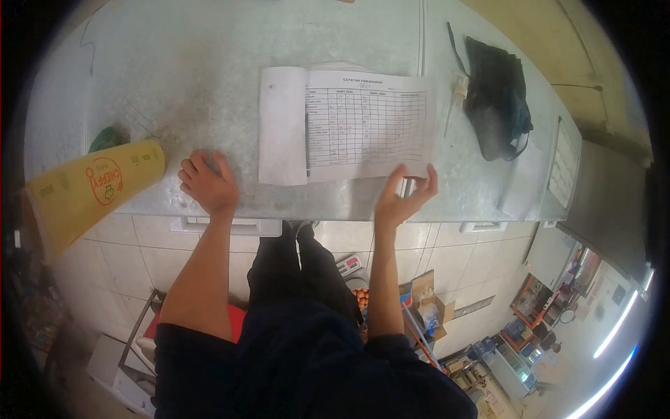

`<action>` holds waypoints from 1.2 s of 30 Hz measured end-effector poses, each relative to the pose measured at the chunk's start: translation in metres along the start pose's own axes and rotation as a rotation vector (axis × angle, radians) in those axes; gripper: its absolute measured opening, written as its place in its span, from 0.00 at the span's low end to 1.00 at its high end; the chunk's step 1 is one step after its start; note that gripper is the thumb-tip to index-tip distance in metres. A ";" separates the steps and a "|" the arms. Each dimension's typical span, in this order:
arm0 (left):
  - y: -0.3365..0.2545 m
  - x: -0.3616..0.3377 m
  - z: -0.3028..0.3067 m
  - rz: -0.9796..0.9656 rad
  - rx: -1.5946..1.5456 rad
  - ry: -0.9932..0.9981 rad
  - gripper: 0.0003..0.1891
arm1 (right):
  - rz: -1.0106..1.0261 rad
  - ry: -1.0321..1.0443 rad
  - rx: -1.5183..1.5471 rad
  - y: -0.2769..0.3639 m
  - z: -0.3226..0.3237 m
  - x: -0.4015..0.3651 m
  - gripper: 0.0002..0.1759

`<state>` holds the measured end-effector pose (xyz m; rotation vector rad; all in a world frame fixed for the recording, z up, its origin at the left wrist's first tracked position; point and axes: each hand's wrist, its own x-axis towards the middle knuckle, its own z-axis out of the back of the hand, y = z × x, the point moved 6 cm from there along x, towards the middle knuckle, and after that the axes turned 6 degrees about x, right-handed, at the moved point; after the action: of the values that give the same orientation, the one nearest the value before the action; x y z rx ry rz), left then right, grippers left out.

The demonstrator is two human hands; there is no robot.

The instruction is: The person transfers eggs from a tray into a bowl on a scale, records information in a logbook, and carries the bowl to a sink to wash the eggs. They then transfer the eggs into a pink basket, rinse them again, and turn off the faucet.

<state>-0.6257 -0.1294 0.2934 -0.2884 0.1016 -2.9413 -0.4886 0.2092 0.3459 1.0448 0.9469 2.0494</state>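
A pad of printed forms (366, 126) lies on the metal table, its table grid partly filled with handwriting and its cover sheet (283, 126) folded over to the left. My right hand (406, 199) is at the lower edge of the form, with thumb and fingers apart and fingertips right by the paper. Left of the pad, my left hand (211, 185) rests on the tabletop, fingers loosely bent and slightly apart, holding nothing. A yellow cylinder-shaped roll printed "CHEFFY" (105, 185) lies just beyond it to the left.
The metal table (174, 70) spans the view. A black bag (495, 98) and a small pale object (460, 87) lie right of the pad, and a green object (105, 138) sits behind the roll. Eggs (362, 299), an open carton (429, 297) and a red-seated stool (236, 322) are below.
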 end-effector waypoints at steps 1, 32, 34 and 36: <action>0.002 0.000 -0.001 0.006 0.000 0.013 0.18 | 0.140 -0.034 0.002 0.023 -0.011 -0.017 0.31; 0.003 -0.005 -0.006 0.006 0.052 0.018 0.20 | -0.346 -0.024 -0.097 -0.068 0.117 -0.043 0.14; 0.000 -0.006 -0.003 -0.001 0.054 -0.003 0.19 | -0.314 -0.010 -0.023 -0.063 0.107 -0.070 0.12; -0.003 -0.006 0.002 -0.017 0.054 -0.028 0.19 | -0.324 0.010 0.037 -0.052 0.094 -0.097 0.11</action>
<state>-0.6198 -0.1253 0.2947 -0.3234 0.0156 -2.9507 -0.3511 0.1892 0.3051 0.8379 1.0856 1.7764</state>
